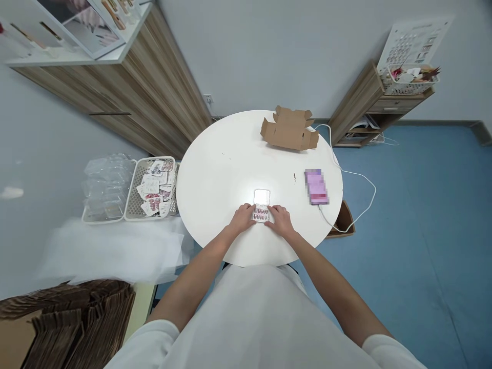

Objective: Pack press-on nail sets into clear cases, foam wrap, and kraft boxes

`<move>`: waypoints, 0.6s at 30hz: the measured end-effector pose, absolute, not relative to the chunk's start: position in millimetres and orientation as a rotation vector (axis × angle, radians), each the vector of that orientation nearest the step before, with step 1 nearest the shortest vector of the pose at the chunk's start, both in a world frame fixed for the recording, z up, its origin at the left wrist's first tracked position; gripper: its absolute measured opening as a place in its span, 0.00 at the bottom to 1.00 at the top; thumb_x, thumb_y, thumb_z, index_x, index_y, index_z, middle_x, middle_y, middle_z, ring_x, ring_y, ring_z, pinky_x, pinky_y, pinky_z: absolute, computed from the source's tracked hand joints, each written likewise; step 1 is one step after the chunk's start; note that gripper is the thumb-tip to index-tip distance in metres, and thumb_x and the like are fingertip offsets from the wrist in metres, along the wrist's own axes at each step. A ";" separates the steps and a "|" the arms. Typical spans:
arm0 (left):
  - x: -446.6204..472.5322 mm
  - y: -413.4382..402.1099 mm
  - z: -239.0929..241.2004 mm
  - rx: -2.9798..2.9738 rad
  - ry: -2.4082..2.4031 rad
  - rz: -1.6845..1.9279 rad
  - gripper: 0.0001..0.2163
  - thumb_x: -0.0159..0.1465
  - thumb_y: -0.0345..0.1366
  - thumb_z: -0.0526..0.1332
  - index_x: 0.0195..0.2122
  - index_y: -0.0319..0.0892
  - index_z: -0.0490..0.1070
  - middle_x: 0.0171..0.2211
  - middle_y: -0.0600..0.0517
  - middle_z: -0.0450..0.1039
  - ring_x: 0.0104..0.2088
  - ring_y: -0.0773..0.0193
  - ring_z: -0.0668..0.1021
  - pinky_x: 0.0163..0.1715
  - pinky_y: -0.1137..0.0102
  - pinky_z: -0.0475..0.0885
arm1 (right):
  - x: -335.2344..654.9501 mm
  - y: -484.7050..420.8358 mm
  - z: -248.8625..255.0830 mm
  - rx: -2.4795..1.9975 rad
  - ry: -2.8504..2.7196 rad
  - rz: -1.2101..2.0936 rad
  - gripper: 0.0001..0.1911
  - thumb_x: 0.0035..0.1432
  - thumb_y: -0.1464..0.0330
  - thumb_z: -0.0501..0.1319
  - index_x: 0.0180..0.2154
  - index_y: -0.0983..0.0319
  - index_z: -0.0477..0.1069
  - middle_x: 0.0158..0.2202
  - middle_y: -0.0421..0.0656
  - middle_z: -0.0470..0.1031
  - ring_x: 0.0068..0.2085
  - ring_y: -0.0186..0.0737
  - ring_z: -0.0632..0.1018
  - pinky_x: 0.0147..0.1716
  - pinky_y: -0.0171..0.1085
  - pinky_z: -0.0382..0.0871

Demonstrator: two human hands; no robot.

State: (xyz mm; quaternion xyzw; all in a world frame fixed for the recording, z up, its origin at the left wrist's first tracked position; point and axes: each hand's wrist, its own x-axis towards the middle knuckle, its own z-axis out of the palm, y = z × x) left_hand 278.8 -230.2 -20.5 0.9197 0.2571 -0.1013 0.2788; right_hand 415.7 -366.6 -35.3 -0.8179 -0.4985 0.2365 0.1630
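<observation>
A small clear case of press-on nails (261, 213) lies on the white oval table (215, 184) with its hinged lid (262, 197) raised away from me. Two rows of pinkish nails show inside it. My left hand (243, 217) grips the left side of the case, fingers bent round its edge. At the opposite edge, my right hand (280, 220) holds the case in the same way, thumb low and fingers near the hinge.
An unfolded cardboard box (291, 130) lies at the table's back. A pixelated phone-like object (316, 187) with a white cable (359, 175) is on the right. Left of the table stand a basket of cards (132, 205) and clear plastic packaging (107, 179).
</observation>
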 end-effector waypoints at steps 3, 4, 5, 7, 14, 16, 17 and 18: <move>280.3 -231.5 -23.6 2.453 0.678 -0.293 0.28 0.51 0.36 0.61 0.54 0.46 0.54 0.43 0.47 0.61 0.43 0.56 0.67 0.38 0.66 0.64 | 418.1 -367.1 -36.3 -2.323 -1.444 0.684 0.31 0.47 0.59 0.59 0.53 0.57 0.56 0.48 0.47 0.62 0.48 0.47 0.62 0.44 0.43 0.57; 280.5 -232.0 -24.3 2.448 0.678 -0.296 0.29 0.51 0.36 0.61 0.54 0.46 0.54 0.43 0.47 0.61 0.43 0.56 0.67 0.38 0.66 0.64 | 419.0 -367.1 -36.5 -2.321 -1.450 0.689 0.31 0.47 0.59 0.59 0.53 0.57 0.56 0.48 0.47 0.62 0.48 0.47 0.62 0.44 0.43 0.57; 280.5 -232.6 -24.9 2.440 0.679 -0.295 0.29 0.51 0.36 0.61 0.54 0.46 0.53 0.43 0.47 0.61 0.43 0.57 0.67 0.39 0.66 0.64 | 419.7 -367.1 -36.7 -2.320 -1.452 0.694 0.31 0.47 0.59 0.59 0.53 0.57 0.56 0.48 0.47 0.62 0.48 0.47 0.62 0.44 0.43 0.56; 279.8 -233.8 -25.6 2.414 0.683 -0.283 0.29 0.51 0.36 0.60 0.55 0.47 0.52 0.44 0.48 0.61 0.43 0.57 0.67 0.40 0.66 0.64 | 420.8 -366.8 -37.2 -2.326 -1.446 0.704 0.31 0.46 0.59 0.59 0.53 0.56 0.56 0.48 0.47 0.62 0.48 0.47 0.62 0.44 0.44 0.56; 275.1 -237.3 -26.9 2.317 0.702 -0.186 0.31 0.52 0.33 0.59 0.56 0.46 0.50 0.47 0.46 0.59 0.47 0.56 0.65 0.44 0.64 0.62 | 420.2 -370.1 -38.9 -2.311 -1.442 0.707 0.32 0.47 0.59 0.59 0.54 0.55 0.54 0.50 0.47 0.61 0.49 0.49 0.61 0.45 0.45 0.56; 274.3 -238.3 -27.0 2.298 0.711 -0.161 0.32 0.52 0.33 0.59 0.57 0.45 0.48 0.48 0.45 0.59 0.48 0.55 0.64 0.45 0.63 0.61 | 418.7 -372.5 -39.5 -2.289 -1.445 0.699 0.32 0.48 0.61 0.58 0.55 0.55 0.52 0.51 0.47 0.60 0.51 0.49 0.60 0.46 0.46 0.55; 273.9 -239.2 -26.9 2.285 0.720 -0.149 0.32 0.52 0.32 0.59 0.58 0.44 0.47 0.48 0.44 0.59 0.48 0.55 0.64 0.46 0.62 0.61 | 417.7 -373.7 -39.7 -2.279 -1.442 0.697 0.33 0.48 0.62 0.58 0.56 0.55 0.51 0.51 0.47 0.60 0.51 0.50 0.59 0.47 0.47 0.54; 273.3 -240.4 -26.7 2.268 0.731 -0.136 0.33 0.52 0.32 0.59 0.58 0.44 0.47 0.49 0.44 0.58 0.49 0.54 0.64 0.46 0.61 0.61 | 416.5 -374.9 -39.8 -2.268 -1.435 0.698 0.34 0.48 0.63 0.58 0.56 0.55 0.50 0.52 0.47 0.59 0.52 0.50 0.59 0.48 0.48 0.54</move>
